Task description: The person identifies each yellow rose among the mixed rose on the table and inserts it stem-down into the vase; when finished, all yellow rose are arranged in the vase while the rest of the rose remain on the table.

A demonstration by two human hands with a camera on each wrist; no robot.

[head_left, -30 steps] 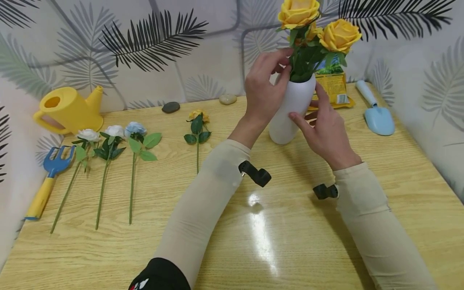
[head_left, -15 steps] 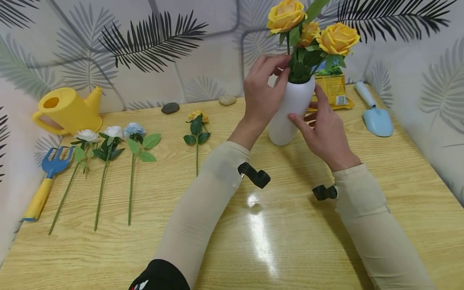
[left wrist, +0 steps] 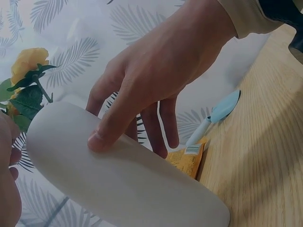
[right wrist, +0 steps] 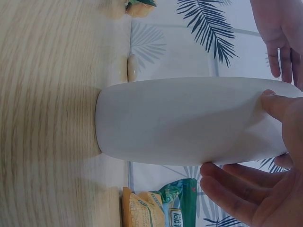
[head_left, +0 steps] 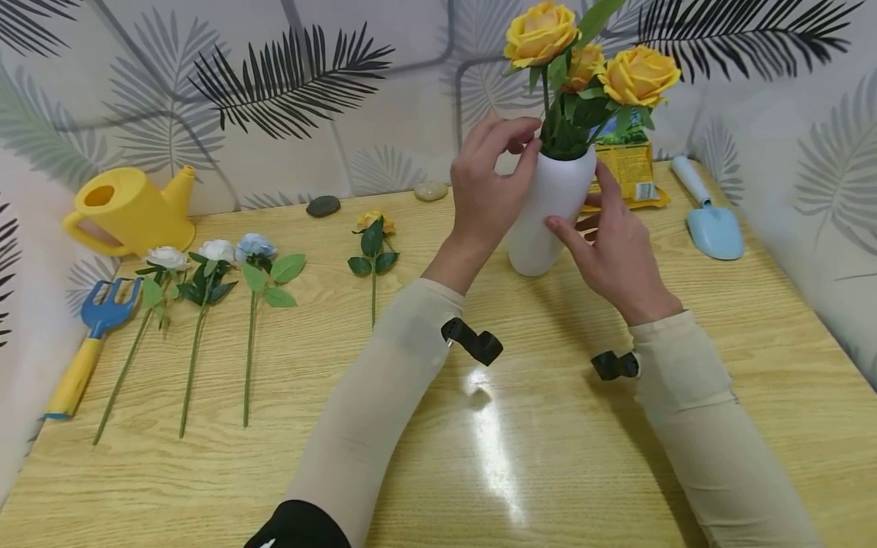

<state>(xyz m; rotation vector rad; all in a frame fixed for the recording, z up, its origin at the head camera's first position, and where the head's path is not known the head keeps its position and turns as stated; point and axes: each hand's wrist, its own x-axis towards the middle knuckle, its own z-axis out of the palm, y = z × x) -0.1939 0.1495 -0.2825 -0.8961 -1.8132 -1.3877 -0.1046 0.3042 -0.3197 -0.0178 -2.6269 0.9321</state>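
Observation:
A white vase (head_left: 548, 205) stands on the wooden table with several yellow roses (head_left: 541, 34) in its mouth. My right hand (head_left: 620, 255) grips the vase from the right, thumb on its front and fingers round the far side; the right wrist view shows the thumb (right wrist: 274, 101) pressed on the white wall. At the left of the rim is my left hand (head_left: 489, 179), its fingertips beside the leaves and stem, fingers loosely bent. Part of this left hand (left wrist: 7, 175) shows at the edge of the left wrist view. The stems inside the vase are hidden.
Another yellow rose (head_left: 373, 243) lies left of the vase. Two white roses (head_left: 215, 259) and a blue rose (head_left: 255, 251) lie further left, by a blue fork (head_left: 106, 312) and yellow watering can (head_left: 133, 209). Behind the vase are a yellow packet (head_left: 626, 171) and a blue trowel (head_left: 712, 228).
The yellow rose at the left has tilted leftward, and a large green leaf has come into view. My left hand has drawn slightly left and down, letting go of the stem. The right hand has stayed put.

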